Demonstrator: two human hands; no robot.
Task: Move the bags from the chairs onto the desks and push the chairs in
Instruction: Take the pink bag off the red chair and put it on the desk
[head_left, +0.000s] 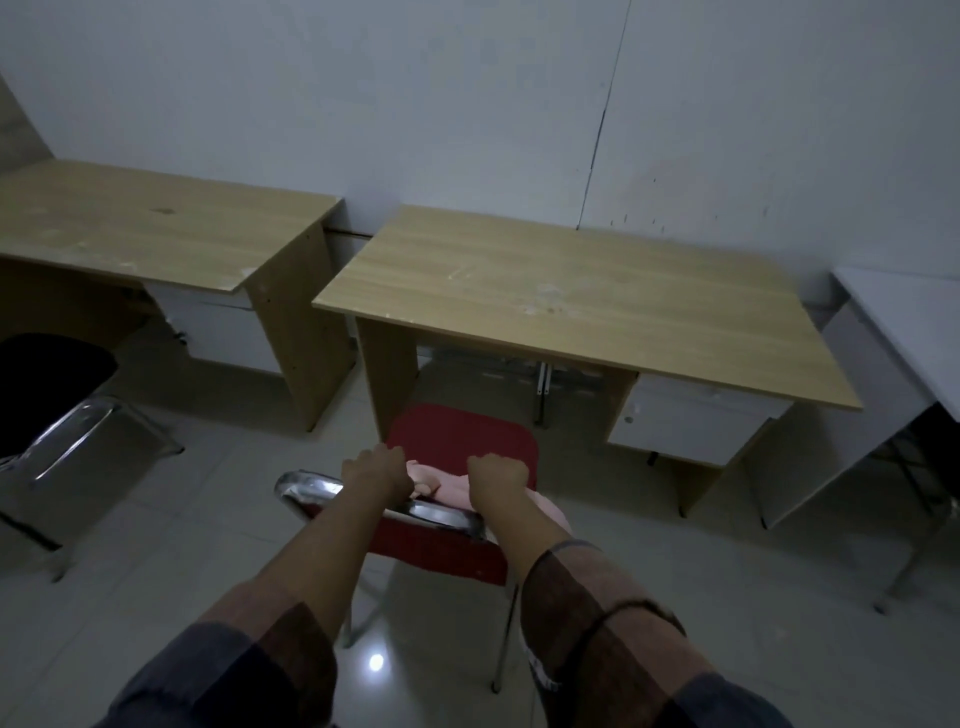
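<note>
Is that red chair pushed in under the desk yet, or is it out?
Out. The red chair stands on the floor in front of the desk; only its seat's front edge reaches the desk.

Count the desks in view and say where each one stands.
3. A wooden desk at the left, a second wooden desk in the middle behind the red chair, and a white desk cut off at the right edge. More may lie out of frame.

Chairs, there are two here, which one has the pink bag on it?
The red chair, in front of the middle desk. The pink bag lies on its seat with both hands on it. The black chair at far left shows no bag.
</note>
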